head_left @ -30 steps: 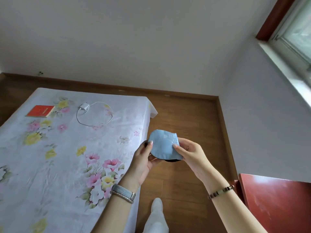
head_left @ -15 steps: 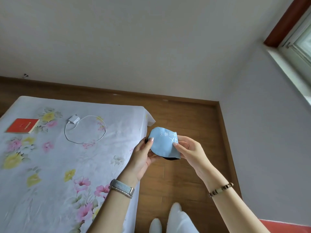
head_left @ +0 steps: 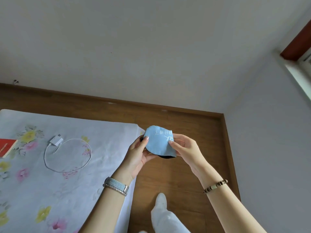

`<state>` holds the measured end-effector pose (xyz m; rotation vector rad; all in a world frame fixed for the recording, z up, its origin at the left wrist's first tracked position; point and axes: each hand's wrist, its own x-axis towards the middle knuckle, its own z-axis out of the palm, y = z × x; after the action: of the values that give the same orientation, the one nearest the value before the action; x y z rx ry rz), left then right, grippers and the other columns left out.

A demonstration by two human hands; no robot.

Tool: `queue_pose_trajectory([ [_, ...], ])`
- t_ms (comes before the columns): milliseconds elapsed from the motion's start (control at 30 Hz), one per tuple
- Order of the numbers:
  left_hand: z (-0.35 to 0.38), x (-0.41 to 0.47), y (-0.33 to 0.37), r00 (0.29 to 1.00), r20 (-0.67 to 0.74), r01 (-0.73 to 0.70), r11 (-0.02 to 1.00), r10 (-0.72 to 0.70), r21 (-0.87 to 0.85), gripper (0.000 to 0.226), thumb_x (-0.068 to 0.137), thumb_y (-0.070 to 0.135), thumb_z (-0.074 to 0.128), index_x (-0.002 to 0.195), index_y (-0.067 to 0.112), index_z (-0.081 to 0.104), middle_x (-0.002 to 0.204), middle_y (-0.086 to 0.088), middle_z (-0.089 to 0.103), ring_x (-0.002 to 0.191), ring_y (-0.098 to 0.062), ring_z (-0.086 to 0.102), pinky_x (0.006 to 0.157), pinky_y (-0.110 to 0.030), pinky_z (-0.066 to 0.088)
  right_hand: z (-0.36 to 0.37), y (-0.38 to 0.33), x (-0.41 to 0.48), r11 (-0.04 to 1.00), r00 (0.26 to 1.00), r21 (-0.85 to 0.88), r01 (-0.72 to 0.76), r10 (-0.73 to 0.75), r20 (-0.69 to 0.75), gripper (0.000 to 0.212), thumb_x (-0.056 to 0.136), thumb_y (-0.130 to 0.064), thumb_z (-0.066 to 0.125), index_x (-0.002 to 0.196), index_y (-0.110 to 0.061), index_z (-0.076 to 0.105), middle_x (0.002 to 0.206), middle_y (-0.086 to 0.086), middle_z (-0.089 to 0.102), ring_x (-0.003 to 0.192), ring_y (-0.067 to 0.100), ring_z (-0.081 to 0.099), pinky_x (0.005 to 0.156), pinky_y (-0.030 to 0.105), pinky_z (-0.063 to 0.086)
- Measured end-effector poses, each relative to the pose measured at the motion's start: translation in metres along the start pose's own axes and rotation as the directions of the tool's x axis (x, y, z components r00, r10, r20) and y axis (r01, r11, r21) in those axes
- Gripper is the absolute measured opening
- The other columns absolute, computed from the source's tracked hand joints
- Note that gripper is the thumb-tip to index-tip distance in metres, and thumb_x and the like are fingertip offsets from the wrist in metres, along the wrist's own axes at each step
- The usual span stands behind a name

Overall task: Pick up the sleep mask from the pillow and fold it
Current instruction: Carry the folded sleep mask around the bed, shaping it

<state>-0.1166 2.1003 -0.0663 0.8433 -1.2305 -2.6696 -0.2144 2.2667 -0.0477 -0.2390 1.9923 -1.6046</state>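
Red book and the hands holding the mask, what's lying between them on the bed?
Head view: a white charger with its looped cable lies on the floral sheet between them.

Red book (head_left: 5, 147), white charger (head_left: 56, 140) with cable on floral bedsheet (head_left: 70, 182).

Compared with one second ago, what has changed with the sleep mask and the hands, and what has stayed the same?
The view tilted upward: the bed and its things sit lower in the picture, and the red furniture at lower right is gone. The folded sleep mask now shows white printed characters on its blue side. Unchanged: the left hand and right hand still pinch the mask over the floor; the charger and red booklet lie on the bed.
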Motion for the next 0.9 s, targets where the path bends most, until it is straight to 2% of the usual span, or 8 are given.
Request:
queue_pose_trajectory([
  [167,0.019,0.067,0.031,1.000,-0.006,-0.010,1.000,0.010,-0.021,0.049,0.087,0.031,0.067,0.131,0.013,0.058,0.126,-0.013,0.065,0.112,-0.027,0.069,0.080,-0.042,0.060,-0.017,-0.031,0.077,1.000,1.000,-0.022,0.006,-0.006,0.028,0.019,0.091,-0.022,0.068,0.110,-0.026,0.071,0.103,-0.007,0.077,0.095,0.008,0.073,0.075,0.032,0.063],
  [333,0.027,0.126,0.060,0.999,-0.040,-0.026,0.999,0.025,-0.023,0.045,0.092,0.031,0.062,0.133,0.015,0.055,0.128,-0.014,0.064,0.112,-0.026,0.069,0.083,-0.040,0.059,-0.021,-0.054,0.148,0.999,0.998,-0.049,-0.003,0.006,0.065,0.020,0.092,-0.023,0.067,0.111,-0.025,0.070,0.105,-0.005,0.075,0.098,0.011,0.072,0.079,0.034,0.063],
  [400,0.029,0.151,0.073,0.998,-0.051,-0.027,1.000,0.028,0.012,0.045,0.095,0.031,0.059,0.136,0.016,0.052,0.131,-0.013,0.061,0.113,-0.027,0.068,0.091,-0.045,0.057,-0.020,-0.062,0.180,0.997,0.996,-0.077,0.004,0.003,0.090,0.020,0.093,-0.023,0.066,0.113,-0.024,0.069,0.110,-0.002,0.073,0.102,0.014,0.070,0.079,0.032,0.063],
  [533,0.031,0.208,0.104,0.997,-0.083,-0.004,0.999,0.008,0.050,0.047,0.097,0.034,0.055,0.141,0.020,0.046,0.133,-0.011,0.059,0.111,-0.028,0.069,0.106,-0.055,0.045,-0.016,-0.084,0.248,0.995,0.991,-0.096,0.025,-0.012,0.130,0.014,0.093,-0.023,0.065,0.103,-0.033,0.065,0.107,-0.006,0.071,0.100,0.012,0.069,0.071,0.021,0.061],
  [600,0.032,0.239,0.122,0.996,-0.085,-0.019,1.000,0.020,0.014,0.046,0.098,0.032,0.054,0.141,0.019,0.046,0.135,-0.013,0.059,0.114,-0.029,0.068,0.104,-0.052,0.047,-0.013,-0.097,0.285,0.994,0.990,-0.110,0.023,-0.008,0.139,0.014,0.093,-0.024,0.065,0.104,-0.033,0.065,0.106,-0.006,0.072,0.098,0.011,0.070,0.071,0.021,0.061],
  [700,0.033,0.283,0.153,0.993,-0.092,-0.076,0.996,0.071,-0.049,0.040,0.100,0.027,0.051,0.137,0.014,0.050,0.135,-0.015,0.060,0.117,-0.030,0.065,0.092,-0.042,0.057,-0.004,-0.120,0.341,0.991,0.987,-0.135,0.013,0.009,0.162,0.014,0.093,-0.025,0.065,0.105,-0.032,0.066,0.106,-0.005,0.073,0.098,0.011,0.071,0.073,0.023,0.061],
  [833,0.029,0.336,0.191,0.984,-0.143,-0.123,0.989,0.110,-0.087,0.034,0.101,0.025,0.050,0.131,0.012,0.054,0.133,-0.019,0.060,0.111,-0.028,0.068,0.080,-0.036,0.061,0.013,-0.150,0.408,0.988,0.979,-0.154,0.008,0.024,0.203,0.013,0.093,-0.025,0.065,0.099,-0.036,0.066,0.104,-0.004,0.074,0.099,0.014,0.071,0.083,0.034,0.062],
  [900,0.025,0.358,0.211,0.978,-0.163,-0.142,0.986,0.126,-0.087,0.030,0.100,0.025,0.050,0.127,0.013,0.057,0.131,-0.019,0.060,0.106,-0.026,0.070,0.075,-0.035,0.061,0.022,-0.163,0.439,0.989,0.973,-0.149,-0.003,0.037,0.228,0.013,0.093,-0.024,0.065,0.104,-0.030,0.067,0.105,-0.002,0.075,0.100,0.015,0.071,0.086,0.038,0.061],
])
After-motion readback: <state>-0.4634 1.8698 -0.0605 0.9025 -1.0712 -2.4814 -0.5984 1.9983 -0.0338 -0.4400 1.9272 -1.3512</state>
